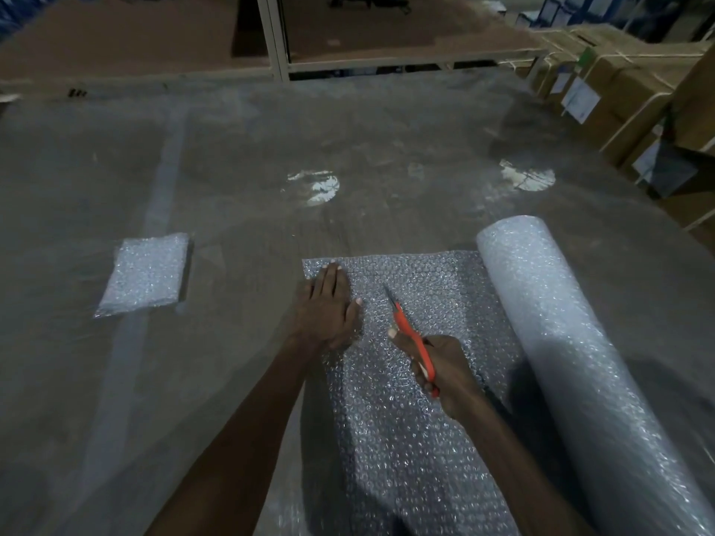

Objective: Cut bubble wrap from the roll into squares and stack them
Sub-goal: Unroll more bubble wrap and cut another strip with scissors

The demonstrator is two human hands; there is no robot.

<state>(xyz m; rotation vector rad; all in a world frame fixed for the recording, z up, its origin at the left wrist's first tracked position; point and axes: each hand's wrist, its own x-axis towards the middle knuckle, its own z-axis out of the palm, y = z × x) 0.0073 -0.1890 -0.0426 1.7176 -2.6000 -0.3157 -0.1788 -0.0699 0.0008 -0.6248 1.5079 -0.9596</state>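
A thick roll of bubble wrap (572, 342) lies on the right of the work surface, with a sheet of bubble wrap (433, 272) unrolled from it toward the left. My left hand (329, 307) presses flat on the sheet's left edge, fingers spread. Orange-handled scissors (410, 338) are gripped in my right hand (445, 373), their blades pointing away from me over the middle of the sheet. A stack of cut bubble wrap squares (147, 276) rests apart at the left.
The table top (251, 168) is covered in clear plastic film with two glare spots. Strapped cardboard boxes (619, 83) stand along the right edge. A white metal post (274, 36) rises behind the far edge.
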